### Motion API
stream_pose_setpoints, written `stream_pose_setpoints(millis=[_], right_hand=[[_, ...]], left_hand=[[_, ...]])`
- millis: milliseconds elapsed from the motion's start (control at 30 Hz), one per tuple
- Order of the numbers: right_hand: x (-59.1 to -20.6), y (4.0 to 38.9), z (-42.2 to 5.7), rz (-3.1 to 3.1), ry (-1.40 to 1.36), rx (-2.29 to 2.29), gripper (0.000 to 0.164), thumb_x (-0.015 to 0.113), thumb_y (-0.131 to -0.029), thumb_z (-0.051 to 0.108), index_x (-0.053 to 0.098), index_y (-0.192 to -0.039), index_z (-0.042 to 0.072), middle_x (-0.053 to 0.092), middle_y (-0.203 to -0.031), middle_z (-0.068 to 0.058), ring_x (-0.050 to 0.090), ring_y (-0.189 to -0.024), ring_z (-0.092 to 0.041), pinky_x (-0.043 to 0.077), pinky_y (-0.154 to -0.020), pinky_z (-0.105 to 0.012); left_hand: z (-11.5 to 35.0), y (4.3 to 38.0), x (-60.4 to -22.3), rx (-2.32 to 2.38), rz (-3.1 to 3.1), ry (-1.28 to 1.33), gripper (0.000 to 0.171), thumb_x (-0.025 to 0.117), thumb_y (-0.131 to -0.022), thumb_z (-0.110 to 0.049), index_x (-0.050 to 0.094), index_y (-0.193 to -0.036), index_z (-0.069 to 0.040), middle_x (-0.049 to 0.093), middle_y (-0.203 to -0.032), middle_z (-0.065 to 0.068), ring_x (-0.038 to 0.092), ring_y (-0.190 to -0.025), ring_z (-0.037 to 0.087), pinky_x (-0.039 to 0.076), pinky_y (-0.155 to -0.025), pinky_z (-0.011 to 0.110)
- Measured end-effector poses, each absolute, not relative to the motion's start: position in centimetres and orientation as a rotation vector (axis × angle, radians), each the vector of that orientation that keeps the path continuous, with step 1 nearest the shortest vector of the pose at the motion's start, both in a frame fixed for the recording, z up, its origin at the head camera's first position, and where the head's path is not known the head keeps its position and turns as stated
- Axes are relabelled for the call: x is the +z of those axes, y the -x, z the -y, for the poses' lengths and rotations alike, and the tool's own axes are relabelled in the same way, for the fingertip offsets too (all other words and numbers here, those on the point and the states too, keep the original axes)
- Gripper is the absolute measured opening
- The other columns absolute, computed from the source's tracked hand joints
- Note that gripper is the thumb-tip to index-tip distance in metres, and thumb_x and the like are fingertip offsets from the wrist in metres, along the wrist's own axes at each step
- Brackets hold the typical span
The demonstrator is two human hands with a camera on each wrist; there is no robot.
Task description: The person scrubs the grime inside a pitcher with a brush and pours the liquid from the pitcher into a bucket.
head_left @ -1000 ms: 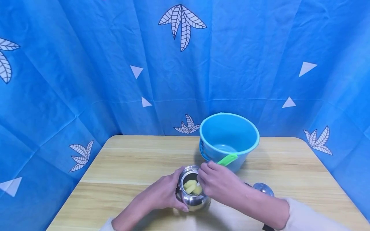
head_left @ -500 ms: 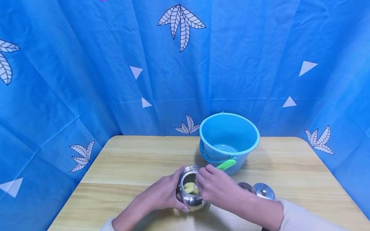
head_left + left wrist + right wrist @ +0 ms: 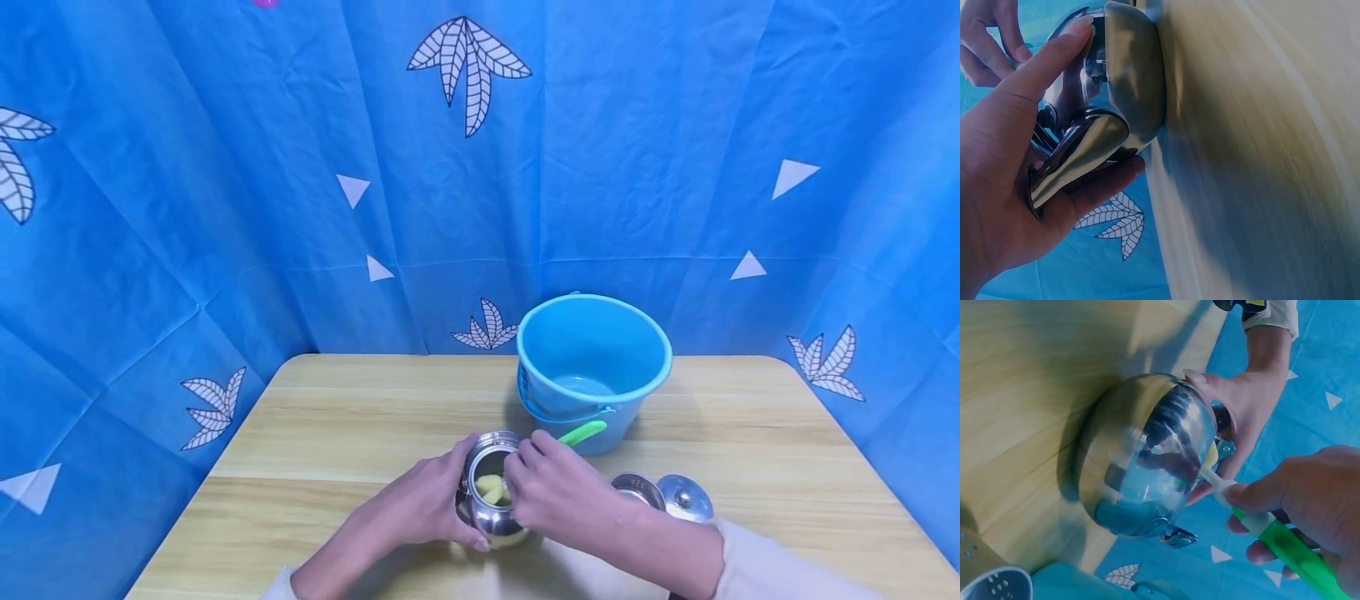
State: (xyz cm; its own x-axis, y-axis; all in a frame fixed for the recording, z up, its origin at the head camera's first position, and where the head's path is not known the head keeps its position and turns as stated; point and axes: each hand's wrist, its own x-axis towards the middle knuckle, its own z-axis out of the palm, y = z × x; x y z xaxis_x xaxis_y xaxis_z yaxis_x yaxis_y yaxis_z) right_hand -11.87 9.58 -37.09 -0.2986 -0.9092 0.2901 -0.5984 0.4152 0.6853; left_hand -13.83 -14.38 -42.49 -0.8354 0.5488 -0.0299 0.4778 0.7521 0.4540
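A shiny stainless steel teapot (image 3: 498, 527) stands on the table with its round mouth uncovered. My left hand (image 3: 431, 500) grips it from the left, thumb and fingers spread around its body; in the left wrist view the spout (image 3: 1085, 150) lies between thumb and fingers. My right hand (image 3: 555, 492) holds a cup brush by its green handle (image 3: 1294, 553), close to the white neck (image 3: 1215, 481), which reaches into the mouth. Yellow sponge-like lobes (image 3: 491, 485) show inside the teapot. The lower part of the brush is hidden in there.
Behind the teapot, to the right, stands a light blue bucket (image 3: 600, 333). A perforated metal strainer (image 3: 639, 485) and a round metal lid (image 3: 686, 497) lie on the wooden table (image 3: 337, 433), just beyond my right forearm. A blue patterned curtain (image 3: 465, 208) surrounds the table.
My right hand has shifted slightly left and down, and the green handle has moved with it. The yellow lobes have turned within the teapot. My left hand keeps its grip.
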Motion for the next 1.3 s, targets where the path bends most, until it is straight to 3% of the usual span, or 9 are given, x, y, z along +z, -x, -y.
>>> stream_pose_setpoints(millis=[500,900,1300], right_hand=[[-37.9,11.6,-8.7,2.037,-1.212,-0.616,0.020,0.077,-0.085,0.032,0.081,-0.094,0.014,0.077,-0.085,0.001,0.065,-0.079,-0.018,0.047,-0.074,-0.028],[-38.4,11.7,-8.6,2.096,-1.169,-0.555,0.028,0.083,-0.082,0.033,0.074,-0.101,0.015,0.078,-0.094,-0.001,0.068,-0.087,-0.019,0.050,-0.077,-0.028],[-38.7,11.5,-8.5,2.053,-1.155,-0.506,0.021,0.081,-0.080,0.030,0.070,-0.092,0.015,0.076,-0.090,-0.003,0.066,-0.085,-0.022,0.050,-0.078,-0.031]], left_hand=[[14.3,13.8,-42.5,0.664,-2.771,-0.803,0.138,0.093,-0.060,-0.064,0.021,-0.163,-0.006,0.060,-0.146,0.016,0.068,-0.121,0.025,0.059,-0.104,0.040],[14.3,13.9,-42.6,0.666,-2.782,-0.831,0.139,0.093,-0.059,-0.064,0.023,-0.162,-0.005,0.062,-0.142,0.016,0.069,-0.119,0.025,0.060,-0.102,0.039],[14.4,13.8,-42.6,0.663,-2.777,-0.815,0.139,0.093,-0.059,-0.064,0.023,-0.162,-0.004,0.061,-0.143,0.017,0.068,-0.120,0.026,0.060,-0.103,0.040]])
